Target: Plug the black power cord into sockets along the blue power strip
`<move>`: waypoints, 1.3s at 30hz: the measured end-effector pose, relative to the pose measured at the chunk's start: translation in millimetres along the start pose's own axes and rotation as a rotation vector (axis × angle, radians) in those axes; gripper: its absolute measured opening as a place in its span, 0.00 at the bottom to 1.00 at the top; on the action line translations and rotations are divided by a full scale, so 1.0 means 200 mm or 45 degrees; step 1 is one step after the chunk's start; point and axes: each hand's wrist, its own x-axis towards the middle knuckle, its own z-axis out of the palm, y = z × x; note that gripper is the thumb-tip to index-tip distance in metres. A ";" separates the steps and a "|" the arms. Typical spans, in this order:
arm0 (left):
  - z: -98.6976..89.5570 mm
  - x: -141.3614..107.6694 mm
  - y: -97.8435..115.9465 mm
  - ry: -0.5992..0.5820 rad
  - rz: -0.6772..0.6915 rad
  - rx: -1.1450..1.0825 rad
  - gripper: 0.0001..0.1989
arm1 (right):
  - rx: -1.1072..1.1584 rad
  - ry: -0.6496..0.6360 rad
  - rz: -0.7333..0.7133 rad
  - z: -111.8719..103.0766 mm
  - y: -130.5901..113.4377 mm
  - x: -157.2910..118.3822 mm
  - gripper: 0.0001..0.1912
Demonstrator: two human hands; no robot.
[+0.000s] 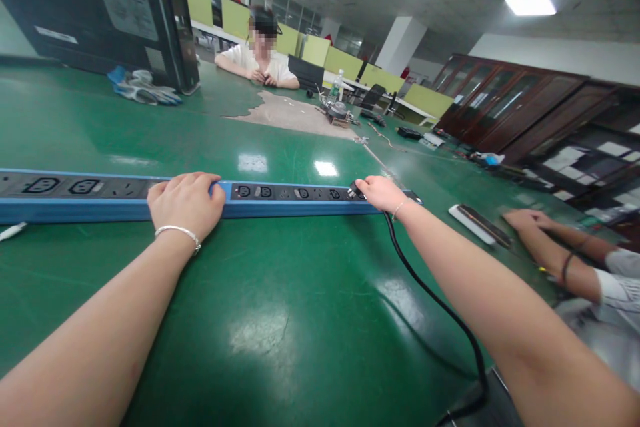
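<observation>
Ok so L hand [187, 210] is clamped over the blue strip [285, 209] approx midway along the visible bit, fingers curled at the far edge, thumb on the right. That grip's closed w/ the strip right under the palm. R hand [381, 193] is up nr the strip's right end, pinching a black plug [355, 190] btwn thumb & fingers, no slack. Plug pokes out just past the fingertips, toward the strip's left end, prongs showing outside any socket; can't tell if it's touching the strip's top. Its cord [445, 297] drops from under that hand & loops down on the near side of the strip.

Re: writing, the big black case [100, 30] beyond the strip's left end has a grey sticker [127, 3] + a white label [56, 35], both too blurry to read. Strip markings are too small too.

Gloves [143, 87] lie beyond the strip, by the case. Co-worker [280, 67] sits across from the strip, hands together. White slab [471, 225] is right of the strip's right end, w/ another person's hands [523, 219] just past it.
</observation>
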 end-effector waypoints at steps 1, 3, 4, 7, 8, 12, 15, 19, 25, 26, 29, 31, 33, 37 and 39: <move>0.00 0.00 0.00 0.002 -0.001 -0.008 0.20 | -0.019 -0.001 0.009 0.01 -0.02 0.00 0.27; 0.00 0.00 0.00 0.007 -0.001 -0.015 0.19 | -0.037 0.012 0.051 0.02 -0.04 -0.01 0.27; 0.00 0.00 0.00 0.008 -0.002 -0.015 0.19 | -0.038 0.020 0.076 0.02 -0.05 -0.02 0.27; 0.00 0.00 0.00 0.000 -0.001 -0.008 0.20 | -0.024 0.032 0.132 0.03 -0.07 -0.03 0.28; 0.00 0.00 0.00 -0.004 -0.002 -0.004 0.20 | -0.020 0.027 0.141 0.03 -0.07 -0.03 0.28; 0.00 0.00 0.00 -0.010 0.000 0.006 0.20 | -0.010 -0.002 0.147 0.03 -0.07 -0.02 0.28; 0.00 0.00 0.00 -0.010 -0.003 -0.004 0.20 | -0.012 -0.005 0.138 0.03 -0.06 -0.01 0.28; 0.00 0.00 0.00 -0.008 0.001 -0.017 0.20 | -0.017 -0.001 0.130 0.03 -0.06 -0.01 0.29; 0.01 0.00 0.00 0.010 -0.008 -0.041 0.19 | -0.018 -0.009 0.145 0.04 -0.09 -0.01 0.28; 0.01 0.00 0.00 0.012 -0.007 -0.042 0.19 | -0.013 -0.012 0.155 0.04 -0.10 -0.01 0.28; 0.01 0.00 0.00 0.026 -0.002 -0.060 0.19 | 0.006 -0.033 0.169 0.05 -0.12 -0.01 0.28; 0.01 0.00 0.00 0.026 -0.001 -0.056 0.19 | 0.017 -0.032 0.175 0.06 -0.13 -0.02 0.28; 0.01 0.00 0.00 0.014 0.004 -0.026 0.20 | 0.030 -0.003 0.185 0.08 -0.13 -0.04 0.28; 0.01 0.00 0.00 0.001 -0.004 0.030 0.20 | 0.051 0.020 0.195 0.10 -0.13 -0.03 0.28; 0.01 0.00 0.00 0.008 -0.002 0.038 0.21 | 0.029 -0.047 0.136 0.09 -0.11 0.00 0.28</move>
